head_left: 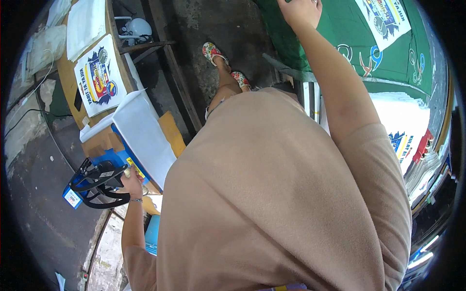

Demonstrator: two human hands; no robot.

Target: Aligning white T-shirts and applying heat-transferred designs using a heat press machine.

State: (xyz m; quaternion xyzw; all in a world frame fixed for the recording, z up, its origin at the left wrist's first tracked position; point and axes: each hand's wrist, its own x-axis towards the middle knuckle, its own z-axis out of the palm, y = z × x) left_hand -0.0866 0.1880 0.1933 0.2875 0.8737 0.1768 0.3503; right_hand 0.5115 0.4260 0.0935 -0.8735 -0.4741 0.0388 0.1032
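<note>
On the left, my left hand (131, 183) is closed at the edge of a black frame of curved bands (99, 186) with a blue, white-labelled piece at its outer end. The frame's exact kind is unclear. Beside that hand is an open cardboard box (104, 140) with blue and yellow parts and a white sheet (143, 136) along it. At the top, my right hand (302, 14) is over the green cloth (335, 53), its fingers mostly cut off by the picture's edge. A printed white sheet (383, 19) lies on the cloth, right of that hand.
A wooden table (73, 92) at the left bears another printed sheet (100, 80) and white paper (86, 29). White stacked material (400, 114) and a red clip (423, 145) are at the right. A dark cable (46, 126) runs along the left. Dark floor (194, 19) shows between the tables.
</note>
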